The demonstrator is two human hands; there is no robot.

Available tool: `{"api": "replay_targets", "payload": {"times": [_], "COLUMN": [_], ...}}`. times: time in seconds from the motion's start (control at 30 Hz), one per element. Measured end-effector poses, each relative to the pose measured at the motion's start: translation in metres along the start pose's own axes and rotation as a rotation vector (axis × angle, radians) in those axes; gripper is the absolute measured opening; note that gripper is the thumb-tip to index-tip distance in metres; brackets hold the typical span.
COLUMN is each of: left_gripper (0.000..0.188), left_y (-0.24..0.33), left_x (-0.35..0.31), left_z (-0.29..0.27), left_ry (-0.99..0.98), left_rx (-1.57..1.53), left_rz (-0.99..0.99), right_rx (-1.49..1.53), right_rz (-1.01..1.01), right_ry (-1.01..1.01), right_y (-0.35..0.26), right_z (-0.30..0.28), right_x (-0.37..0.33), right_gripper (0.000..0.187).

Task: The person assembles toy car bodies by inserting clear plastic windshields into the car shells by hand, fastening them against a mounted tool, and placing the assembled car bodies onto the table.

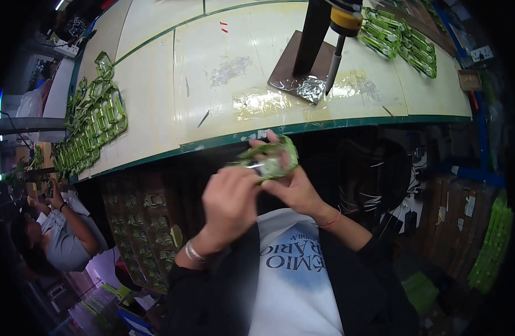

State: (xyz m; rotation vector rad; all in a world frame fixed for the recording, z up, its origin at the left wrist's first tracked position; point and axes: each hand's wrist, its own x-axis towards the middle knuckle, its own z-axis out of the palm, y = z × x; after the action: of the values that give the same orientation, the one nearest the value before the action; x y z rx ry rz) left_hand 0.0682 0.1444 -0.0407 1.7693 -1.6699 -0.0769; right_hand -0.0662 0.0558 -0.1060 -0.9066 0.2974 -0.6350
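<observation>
Hands meet just below the table edge: the left hand (230, 197) and right hand (294, 187) both curl their fingers around one green-and-clear packet (270, 158). Farther off on the pale table (156, 101), a heap of green packets (92, 126) lies left; more green packets (400, 39) lie far right, past a dark stand (305, 59).

Green packages (92, 126) heaped left, more (406, 39) right on table (156, 84).
</observation>
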Motion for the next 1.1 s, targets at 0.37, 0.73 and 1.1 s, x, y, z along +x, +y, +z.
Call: {"api": "replay_targets", "payload": {"times": [0.37, 0.73, 1.1], "left_gripper": [0.016, 0.011, 0.011], "left_y": [-0.089, -0.069, -0.067], "left_x": [0.077, 0.064, 0.072], "left_z": [0.033, 0.05, 0.055], "left_ry": [0.239, 0.162, 0.142], "left_rx": [0.102, 0.045, 0.174], "left_rz": [-0.241, -0.231, -0.252], "right_rx": [0.328, 0.313, 0.28], "right_rz": [0.079, 0.078, 0.063], "right_ry": [0.205, 0.237, 0.239], "right_y": [-0.029, -0.03, -0.031], "right_z": [-0.051, -0.062, -0.059], "right_x": [-0.048, -0.05, -0.045], "right_gripper": [0.069, 0.068, 0.069]}}
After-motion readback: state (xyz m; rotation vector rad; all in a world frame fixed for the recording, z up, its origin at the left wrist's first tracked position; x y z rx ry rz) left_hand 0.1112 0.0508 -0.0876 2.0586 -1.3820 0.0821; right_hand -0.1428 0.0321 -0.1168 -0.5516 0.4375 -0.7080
